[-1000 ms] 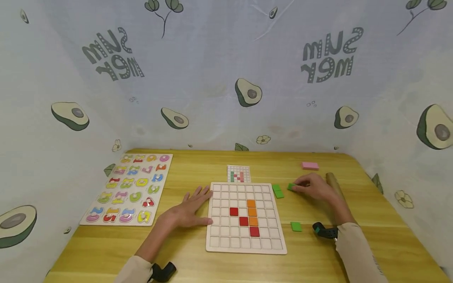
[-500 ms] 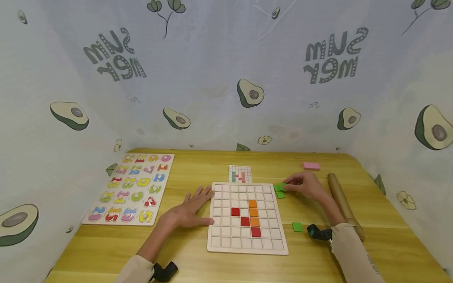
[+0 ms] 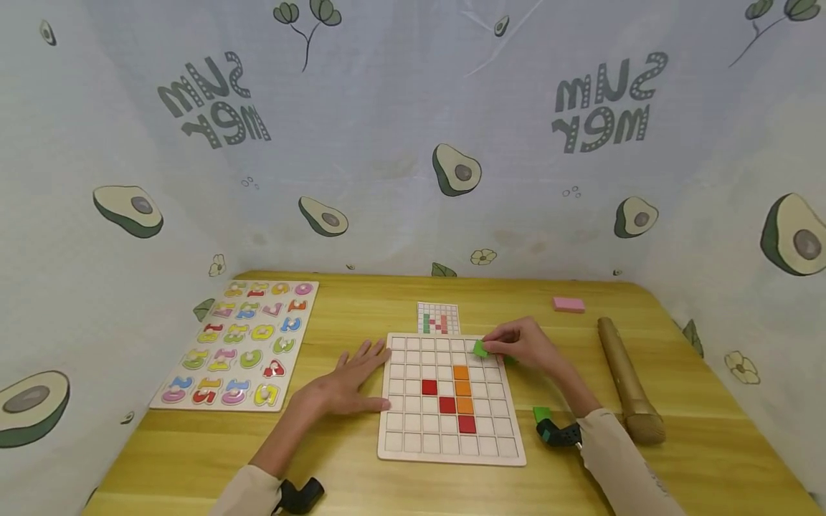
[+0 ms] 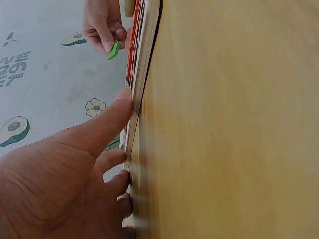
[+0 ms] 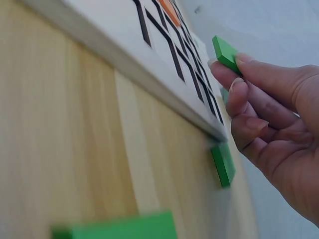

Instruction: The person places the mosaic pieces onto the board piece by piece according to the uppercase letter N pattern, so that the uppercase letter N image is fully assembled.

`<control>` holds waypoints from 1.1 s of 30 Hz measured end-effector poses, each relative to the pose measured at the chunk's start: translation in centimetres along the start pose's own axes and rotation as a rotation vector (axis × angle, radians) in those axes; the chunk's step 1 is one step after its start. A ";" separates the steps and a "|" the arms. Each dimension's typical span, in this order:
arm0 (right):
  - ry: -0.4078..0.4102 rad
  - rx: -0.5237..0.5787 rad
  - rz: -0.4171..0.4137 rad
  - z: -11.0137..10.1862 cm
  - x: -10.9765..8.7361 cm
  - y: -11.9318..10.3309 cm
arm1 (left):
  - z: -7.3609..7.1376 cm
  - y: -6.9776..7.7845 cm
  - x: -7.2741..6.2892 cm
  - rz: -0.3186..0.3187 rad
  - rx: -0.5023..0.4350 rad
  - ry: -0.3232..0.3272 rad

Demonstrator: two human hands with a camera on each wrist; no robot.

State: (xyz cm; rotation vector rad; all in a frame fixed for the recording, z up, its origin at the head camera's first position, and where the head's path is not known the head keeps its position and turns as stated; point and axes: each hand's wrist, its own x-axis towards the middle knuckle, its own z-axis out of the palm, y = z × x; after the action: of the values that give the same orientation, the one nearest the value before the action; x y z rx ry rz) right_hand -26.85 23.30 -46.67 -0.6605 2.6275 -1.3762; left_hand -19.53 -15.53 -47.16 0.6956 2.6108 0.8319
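Observation:
My right hand pinches a green square tile between thumb and fingertip, above the far right corner of the white grid board. Spread out flat, my left hand rests at the board's left edge, its thumb and fingertips touching the rim in the left wrist view. On the board sit three red tiles in a diagonal and three orange tiles in a column. Another green tile lies at the board's right edge, mostly hidden by my right hand in the head view.
A small pattern card lies behind the board. Nearer me on the right is a loose green tile. A pink block and a brown wooden mallet-like stick lie further right; a number puzzle board lies left.
My right hand has carried the green tile leftward from the table at the right, past the other green tiles, to over the board's far right corner. My left hand has stayed put.

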 end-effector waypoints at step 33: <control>-0.092 -0.011 -0.159 9.2 3.3 -5.2 | 0.0 -0.4 -0.3 0.022 -0.004 -0.012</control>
State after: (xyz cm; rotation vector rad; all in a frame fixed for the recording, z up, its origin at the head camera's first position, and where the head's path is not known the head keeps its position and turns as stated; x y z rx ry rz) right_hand -25.51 12.29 -47.52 -0.9286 2.5604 -1.3368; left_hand -19.44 -15.93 -47.36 0.7264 2.5949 0.8372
